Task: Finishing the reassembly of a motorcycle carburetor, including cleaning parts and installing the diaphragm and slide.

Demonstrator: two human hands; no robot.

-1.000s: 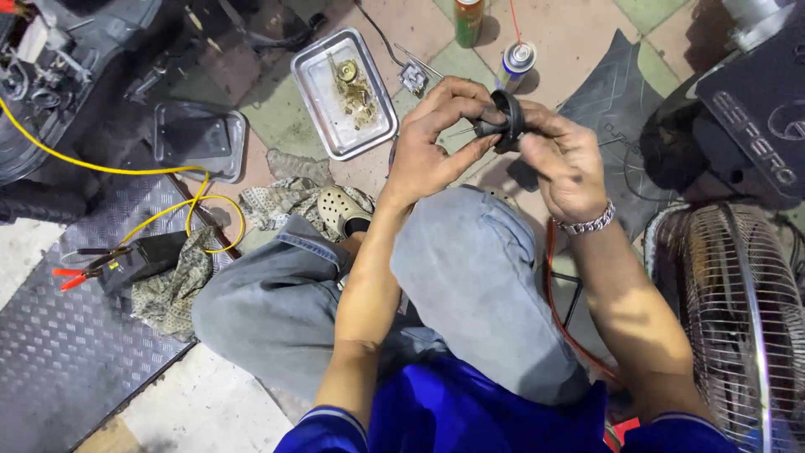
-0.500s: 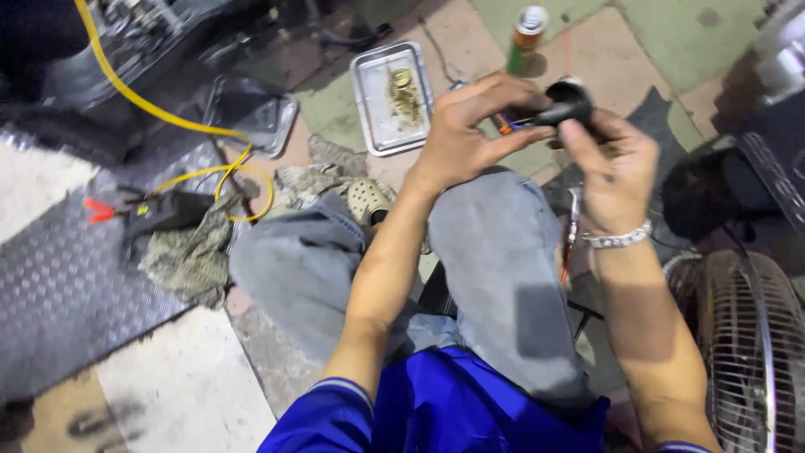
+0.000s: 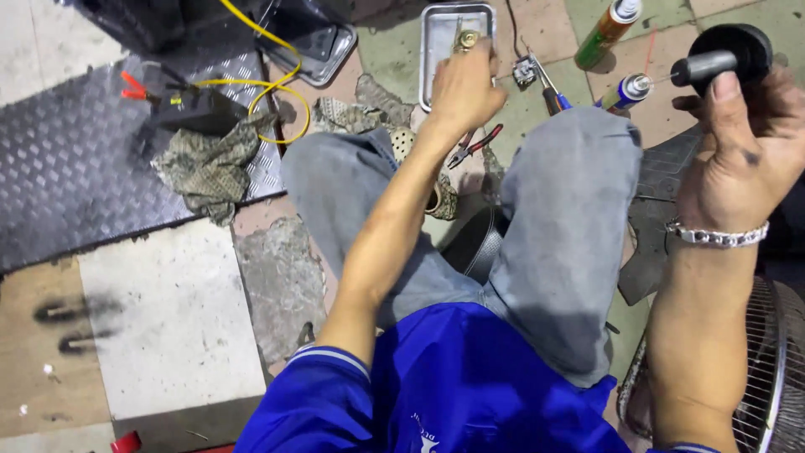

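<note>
1. Looking down from the head camera, a person in a blue shirt and grey trousers sits on a tiled floor, knees raised.
2. The left hand reaches forward over the near edge of a metal tray; its fingers are curled together around a small brass part, which sits at the fingertips just above the tray.
3. The tray is shallow, rectangular and silver; whatever else lies in it is hidden by the hand.
4. The right hand is raised at the right edge, gripping a round black part with a grey cylindrical stem, thumb pressed along it. A metal bracelet circles the wrist.
5. Two spray cans stand beyond the right knee: a green one and a blue one, close together.
6. Red-handled pliers lie on the floor between the knees, near the left wrist.
7. A second dark tray lies left of the silver one.
8. At left, a crumpled rag and a yellow cable lie on a chequered metal plate.
9. A wire fan guard crowds the lower right corner; the pale tiles at lower left are open.
</note>
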